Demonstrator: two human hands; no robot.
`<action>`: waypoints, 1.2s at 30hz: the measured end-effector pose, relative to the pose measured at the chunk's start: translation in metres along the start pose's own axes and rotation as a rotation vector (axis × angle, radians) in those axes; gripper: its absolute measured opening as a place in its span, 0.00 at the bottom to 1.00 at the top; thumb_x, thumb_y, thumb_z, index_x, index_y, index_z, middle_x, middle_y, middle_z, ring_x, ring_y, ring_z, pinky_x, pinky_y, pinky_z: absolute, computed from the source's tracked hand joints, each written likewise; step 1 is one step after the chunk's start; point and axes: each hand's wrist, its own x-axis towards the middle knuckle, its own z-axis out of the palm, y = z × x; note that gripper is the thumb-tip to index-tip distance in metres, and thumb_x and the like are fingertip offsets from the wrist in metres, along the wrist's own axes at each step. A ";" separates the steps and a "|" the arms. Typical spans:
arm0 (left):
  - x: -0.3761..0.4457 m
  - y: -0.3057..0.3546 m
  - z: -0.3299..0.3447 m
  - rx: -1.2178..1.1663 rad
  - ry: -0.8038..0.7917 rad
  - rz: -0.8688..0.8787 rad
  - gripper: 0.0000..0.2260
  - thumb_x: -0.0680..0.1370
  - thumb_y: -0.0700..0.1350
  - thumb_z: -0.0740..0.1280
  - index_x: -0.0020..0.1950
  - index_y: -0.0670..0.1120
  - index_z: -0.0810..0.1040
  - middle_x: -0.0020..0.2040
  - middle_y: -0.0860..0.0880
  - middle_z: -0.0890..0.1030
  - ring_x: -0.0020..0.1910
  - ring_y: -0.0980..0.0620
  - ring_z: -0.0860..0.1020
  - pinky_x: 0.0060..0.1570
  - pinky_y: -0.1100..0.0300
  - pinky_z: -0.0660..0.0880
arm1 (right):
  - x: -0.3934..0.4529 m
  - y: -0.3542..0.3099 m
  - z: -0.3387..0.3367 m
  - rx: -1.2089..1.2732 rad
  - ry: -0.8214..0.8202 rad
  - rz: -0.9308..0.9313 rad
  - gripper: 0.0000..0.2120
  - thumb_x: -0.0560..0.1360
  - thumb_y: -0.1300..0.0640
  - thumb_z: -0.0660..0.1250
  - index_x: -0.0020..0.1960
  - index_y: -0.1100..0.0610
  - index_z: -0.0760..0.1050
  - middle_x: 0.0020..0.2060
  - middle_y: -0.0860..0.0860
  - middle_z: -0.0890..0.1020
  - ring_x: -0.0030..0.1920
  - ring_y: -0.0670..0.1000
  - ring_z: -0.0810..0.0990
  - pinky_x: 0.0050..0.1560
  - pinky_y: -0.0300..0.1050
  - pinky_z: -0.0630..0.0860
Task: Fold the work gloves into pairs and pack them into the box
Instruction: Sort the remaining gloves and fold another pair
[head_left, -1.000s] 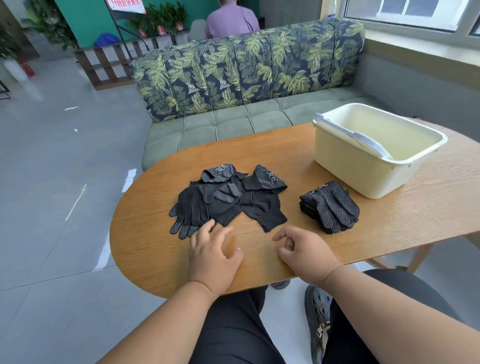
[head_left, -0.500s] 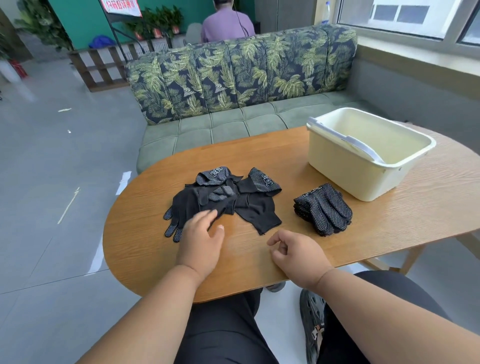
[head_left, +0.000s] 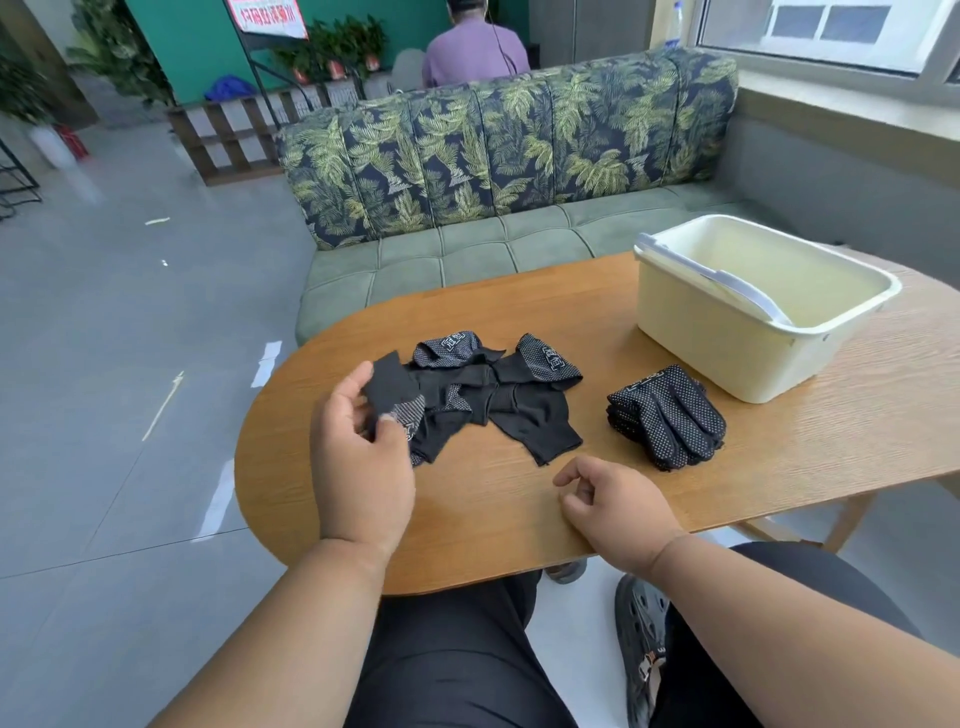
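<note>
Black dotted work gloves on an oval wooden table (head_left: 519, 509), cream box (head_left: 727, 358) empty at the right.

Loose gloves (head_left: 498, 395) lie mid-table; a folded stack (head_left: 667, 415) sits near the box. Left hand (head_left: 363, 457) pinches one glove's (head_left: 395, 395) edge, lifting it; right hand (head_left: 618, 504) rests loosely curled, holding nothing. Leaf-print sofa (head_left: 509, 156) behind; grey tiled floor.

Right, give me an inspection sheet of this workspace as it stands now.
Surface: wooden table, oval.
Job's things: loose gloves heaped unfolded; folded gloves stacked beside the box; no gloves visible inside the box.
Clutter: nothing seen.
Hands: left hand pinches a glove at the heap's edge; right hand rests on the table, fingers loosely curled, holding nothing.
Cables: nothing seen.
Surroundings: leaf-print sofa; a person seated beyond it; window.
</note>
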 end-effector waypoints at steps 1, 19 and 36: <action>-0.010 0.000 0.004 0.075 -0.050 0.058 0.24 0.79 0.35 0.64 0.71 0.56 0.76 0.64 0.57 0.78 0.62 0.60 0.78 0.64 0.62 0.73 | 0.000 0.000 0.000 0.004 0.001 0.001 0.05 0.75 0.51 0.65 0.49 0.44 0.77 0.32 0.44 0.78 0.36 0.43 0.77 0.39 0.43 0.75; -0.066 -0.079 0.019 0.921 -0.846 0.257 0.25 0.86 0.61 0.48 0.83 0.64 0.49 0.84 0.58 0.43 0.83 0.50 0.39 0.81 0.48 0.38 | 0.005 0.003 0.008 -0.090 -0.003 -0.123 0.10 0.73 0.44 0.72 0.54 0.40 0.78 0.34 0.42 0.75 0.39 0.43 0.74 0.40 0.38 0.68; -0.033 -0.091 0.014 0.963 -0.927 0.280 0.27 0.84 0.65 0.47 0.83 0.65 0.47 0.84 0.56 0.40 0.83 0.50 0.35 0.80 0.47 0.36 | 0.004 0.000 0.007 -0.133 0.027 -0.044 0.13 0.75 0.55 0.66 0.57 0.43 0.79 0.32 0.41 0.72 0.39 0.44 0.72 0.37 0.38 0.65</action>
